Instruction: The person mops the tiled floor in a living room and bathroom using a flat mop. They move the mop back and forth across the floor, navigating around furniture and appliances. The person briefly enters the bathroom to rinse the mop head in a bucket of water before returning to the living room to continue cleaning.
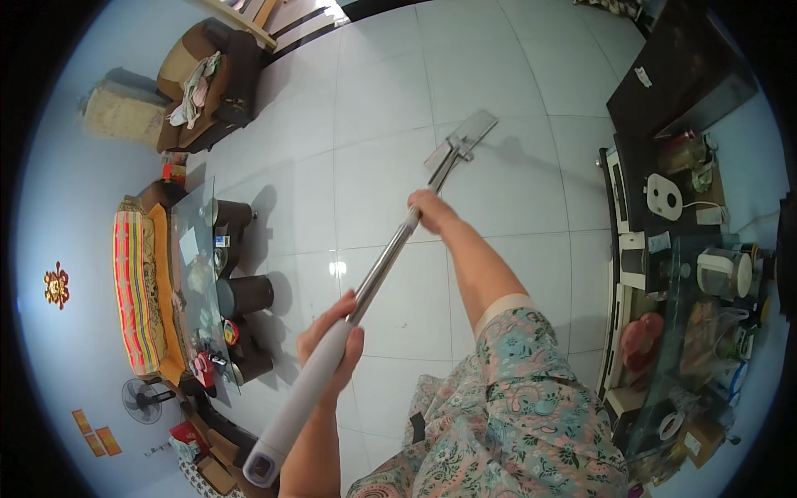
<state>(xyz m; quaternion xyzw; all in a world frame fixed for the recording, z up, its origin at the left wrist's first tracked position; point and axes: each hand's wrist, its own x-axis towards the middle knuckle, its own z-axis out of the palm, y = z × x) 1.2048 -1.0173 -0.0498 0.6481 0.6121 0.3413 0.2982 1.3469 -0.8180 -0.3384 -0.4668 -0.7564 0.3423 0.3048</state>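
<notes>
A flat mop [384, 267] runs slantwise across the view, with a metal pole and a light grey grip [303, 390]. My left hand [324, 340] is closed round the upper part, where the grip meets the pole. Farther down, my right hand [432, 212] is wrapped round the pole, a short way above the mop head. The flat mop head [475, 133] lies on the pale tiled floor [390, 166] ahead of me. Its underside is hidden.
On the left stand a glass table [193, 274], dark stools [247, 294], a sofa with a striped cover [135, 290], and an armchair [224, 91] with cloth on it. A dark cabinet [664, 75] and a cluttered glass-topped unit [656, 290] line the right side.
</notes>
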